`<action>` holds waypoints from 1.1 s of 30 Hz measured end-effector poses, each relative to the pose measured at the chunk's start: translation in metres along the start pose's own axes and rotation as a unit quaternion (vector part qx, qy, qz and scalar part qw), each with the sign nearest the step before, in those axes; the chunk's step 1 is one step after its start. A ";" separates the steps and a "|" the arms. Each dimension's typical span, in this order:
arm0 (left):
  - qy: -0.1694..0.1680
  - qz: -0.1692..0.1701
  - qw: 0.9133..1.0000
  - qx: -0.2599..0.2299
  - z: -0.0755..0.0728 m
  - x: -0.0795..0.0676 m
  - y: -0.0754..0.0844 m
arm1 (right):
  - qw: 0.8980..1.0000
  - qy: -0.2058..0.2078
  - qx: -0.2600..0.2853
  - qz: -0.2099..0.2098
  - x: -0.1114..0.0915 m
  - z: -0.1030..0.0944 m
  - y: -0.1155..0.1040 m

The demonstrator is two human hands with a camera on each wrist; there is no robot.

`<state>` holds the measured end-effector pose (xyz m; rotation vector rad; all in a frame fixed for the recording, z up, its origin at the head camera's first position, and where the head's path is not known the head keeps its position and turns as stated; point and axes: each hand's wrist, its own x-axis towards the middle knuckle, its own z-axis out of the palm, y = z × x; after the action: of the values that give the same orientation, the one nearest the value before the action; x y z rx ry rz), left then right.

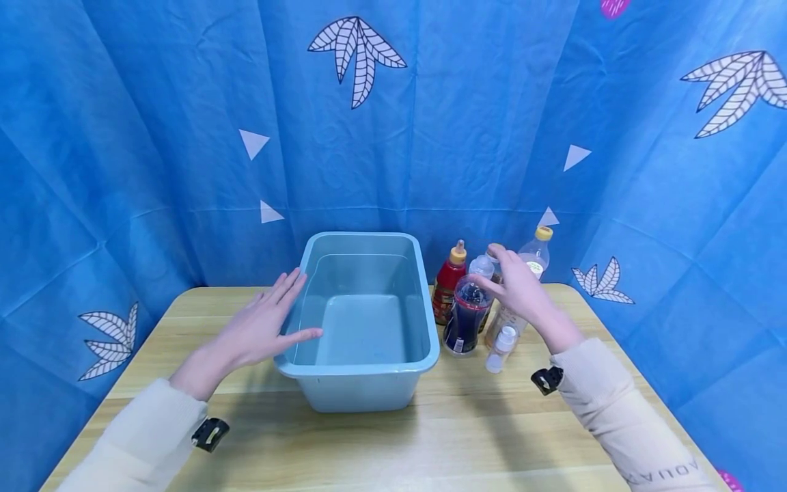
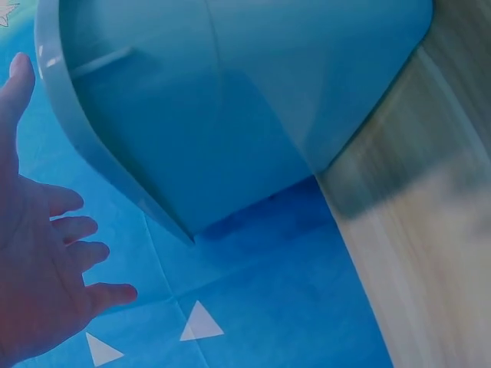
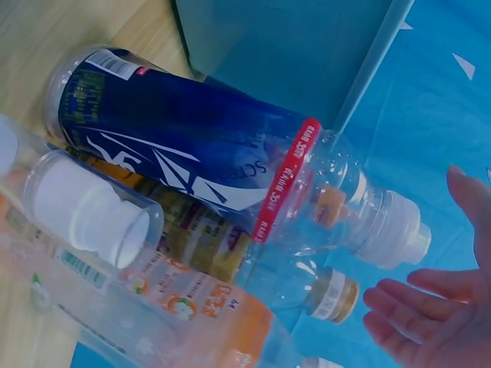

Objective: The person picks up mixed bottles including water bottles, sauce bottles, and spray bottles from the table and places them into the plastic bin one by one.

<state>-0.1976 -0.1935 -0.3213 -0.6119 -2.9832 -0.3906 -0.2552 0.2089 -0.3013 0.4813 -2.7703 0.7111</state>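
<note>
A light blue plastic basin stands upright on the table, its inside bare. At its left rim is my left hand, fingers straight and thumb spread; the left wrist view shows this palm facing the basin wall. My right hand hovers above a cluster of bottles, thumb and fingers apart, holding nothing. Below it stands a drink bottle with a dark blue label and a white cap. Beside that are a gold-capped bottle, an orange-labelled bottle and a small clear bottle.
A red sauce bottle with a yellow nozzle cap stands just right of the basin. Behind the right hand rises a clear bottle with a yellow cap. The wooden table ends at a blue patterned curtain behind and at both sides.
</note>
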 end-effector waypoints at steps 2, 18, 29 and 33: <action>-0.001 0.000 1.000 -0.002 0.002 -0.003 0.000 | 1.000 0.011 0.009 0.000 -0.001 0.002 0.001; -0.005 0.004 1.000 -0.007 0.019 -0.018 0.000 | 0.997 0.051 0.037 0.040 -0.010 0.014 0.009; -0.016 -0.001 1.000 -0.022 0.023 -0.021 0.000 | 0.992 0.063 0.086 0.061 -0.012 0.024 0.016; -0.021 -0.006 0.999 -0.031 0.024 -0.021 0.000 | 0.990 0.065 0.111 0.057 -0.010 0.028 0.018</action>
<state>-0.1784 -0.1949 -0.3468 -0.6158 -3.0265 -0.4801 -0.2568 0.2128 -0.3360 0.3054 -2.6257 1.0461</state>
